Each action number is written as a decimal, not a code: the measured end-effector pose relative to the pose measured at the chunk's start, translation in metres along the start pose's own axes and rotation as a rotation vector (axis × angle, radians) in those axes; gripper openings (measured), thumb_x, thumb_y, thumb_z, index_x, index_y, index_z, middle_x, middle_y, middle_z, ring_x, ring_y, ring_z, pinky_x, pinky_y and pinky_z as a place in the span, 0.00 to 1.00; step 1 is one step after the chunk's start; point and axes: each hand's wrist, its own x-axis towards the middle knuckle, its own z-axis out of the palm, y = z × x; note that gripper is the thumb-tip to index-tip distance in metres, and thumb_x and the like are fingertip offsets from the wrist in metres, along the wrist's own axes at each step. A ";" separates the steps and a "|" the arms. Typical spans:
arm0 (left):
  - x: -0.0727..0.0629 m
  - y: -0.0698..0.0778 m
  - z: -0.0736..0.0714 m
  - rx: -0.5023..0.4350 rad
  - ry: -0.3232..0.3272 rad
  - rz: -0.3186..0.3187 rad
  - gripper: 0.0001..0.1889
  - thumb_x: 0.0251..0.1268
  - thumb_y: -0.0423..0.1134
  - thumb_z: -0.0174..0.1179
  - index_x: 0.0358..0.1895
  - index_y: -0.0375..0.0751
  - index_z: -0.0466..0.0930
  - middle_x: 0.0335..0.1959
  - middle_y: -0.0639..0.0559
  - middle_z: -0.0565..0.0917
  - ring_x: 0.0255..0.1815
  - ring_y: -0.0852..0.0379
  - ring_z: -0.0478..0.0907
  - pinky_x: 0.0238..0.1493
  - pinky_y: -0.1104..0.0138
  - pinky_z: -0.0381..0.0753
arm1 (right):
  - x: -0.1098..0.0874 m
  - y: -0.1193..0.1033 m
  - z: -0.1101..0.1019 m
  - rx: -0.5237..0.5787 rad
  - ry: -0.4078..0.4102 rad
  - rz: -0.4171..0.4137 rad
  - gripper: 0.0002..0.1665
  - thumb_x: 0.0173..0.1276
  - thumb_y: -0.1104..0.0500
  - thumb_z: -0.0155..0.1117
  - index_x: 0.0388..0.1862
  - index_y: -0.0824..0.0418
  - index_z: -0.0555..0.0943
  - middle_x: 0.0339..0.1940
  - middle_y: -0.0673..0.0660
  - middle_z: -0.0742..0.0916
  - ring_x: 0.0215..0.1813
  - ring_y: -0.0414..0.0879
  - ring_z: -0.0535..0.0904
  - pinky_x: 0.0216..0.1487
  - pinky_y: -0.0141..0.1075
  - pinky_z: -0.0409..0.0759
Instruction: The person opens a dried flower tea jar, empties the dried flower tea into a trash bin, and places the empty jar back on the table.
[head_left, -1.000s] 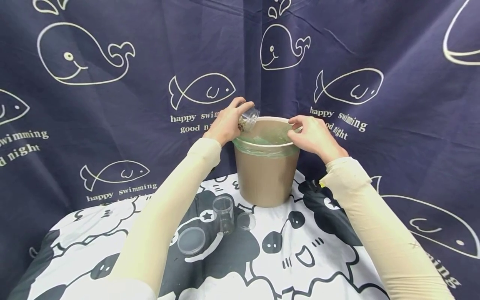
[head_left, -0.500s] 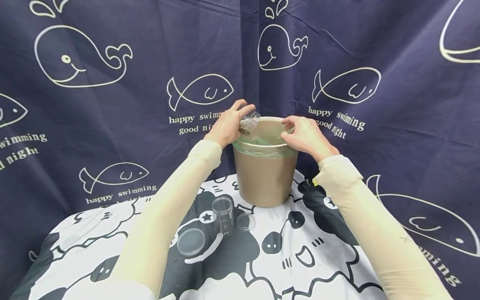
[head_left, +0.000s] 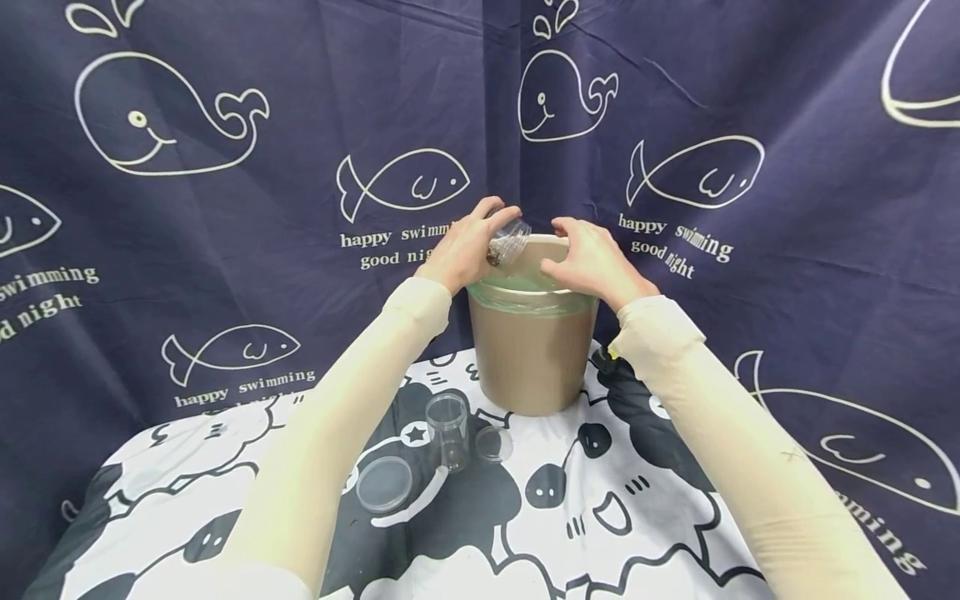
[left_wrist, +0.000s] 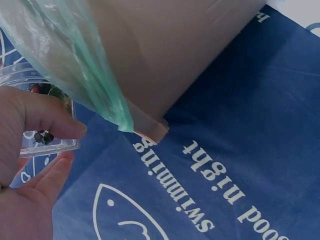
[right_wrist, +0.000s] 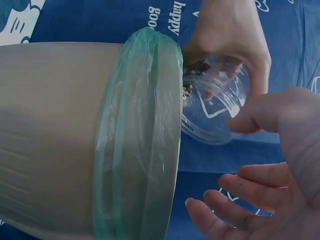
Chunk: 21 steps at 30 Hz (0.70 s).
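My left hand point(head_left: 461, 254) grips a clear plastic jar point(head_left: 513, 240), tilted with its mouth toward the bin. Small dark and pale dried bits point(left_wrist: 44, 136) sit inside the jar, seen in the left wrist view. The tan bin point(head_left: 531, 358) stands upright, a thin green bag point(head_left: 525, 302) folded over its rim. My right hand point(head_left: 592, 262) is above the bin's right side, thumb and fingers spread, holding nothing. In the right wrist view its thumb point(right_wrist: 250, 114) overlaps the jar's edge, with the fingers lower and apart from the bag-lined rim. The bin's bottom is hidden.
On the black-and-white cartoon cloth point(head_left: 570, 533) stand an open clear jar point(head_left: 447, 429) and two flat round lids, one larger point(head_left: 384, 484) and one smaller point(head_left: 493, 444). A small black-and-yellow object point(head_left: 606, 358) shows by the right sleeve. Dark blue printed curtains point(head_left: 405, 100) hang behind.
My right hand has moved left across the bin toward the jar, its fingers spreading. The jar has shifted slightly right over the bin, and fewer bits show in it.
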 end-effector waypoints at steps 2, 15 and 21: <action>0.001 0.003 0.000 -0.010 0.000 0.008 0.49 0.44 0.31 0.81 0.75 0.52 0.70 0.73 0.45 0.67 0.60 0.42 0.78 0.63 0.52 0.78 | 0.003 -0.002 0.002 -0.010 -0.006 0.004 0.46 0.61 0.51 0.68 0.75 0.69 0.68 0.70 0.68 0.79 0.71 0.64 0.74 0.73 0.54 0.69; 0.003 0.011 0.004 0.000 -0.005 0.014 0.46 0.48 0.30 0.79 0.75 0.51 0.70 0.73 0.47 0.67 0.61 0.45 0.78 0.64 0.55 0.78 | 0.015 -0.007 0.022 -0.006 -0.035 0.050 0.58 0.54 0.43 0.78 0.77 0.66 0.64 0.71 0.69 0.77 0.71 0.66 0.73 0.70 0.58 0.72; 0.006 0.014 0.006 -0.006 -0.015 0.021 0.47 0.47 0.31 0.79 0.75 0.51 0.69 0.74 0.46 0.67 0.60 0.43 0.79 0.63 0.54 0.79 | 0.017 -0.008 0.026 -0.005 -0.004 0.039 0.54 0.53 0.45 0.79 0.74 0.67 0.68 0.66 0.68 0.81 0.66 0.65 0.77 0.67 0.54 0.74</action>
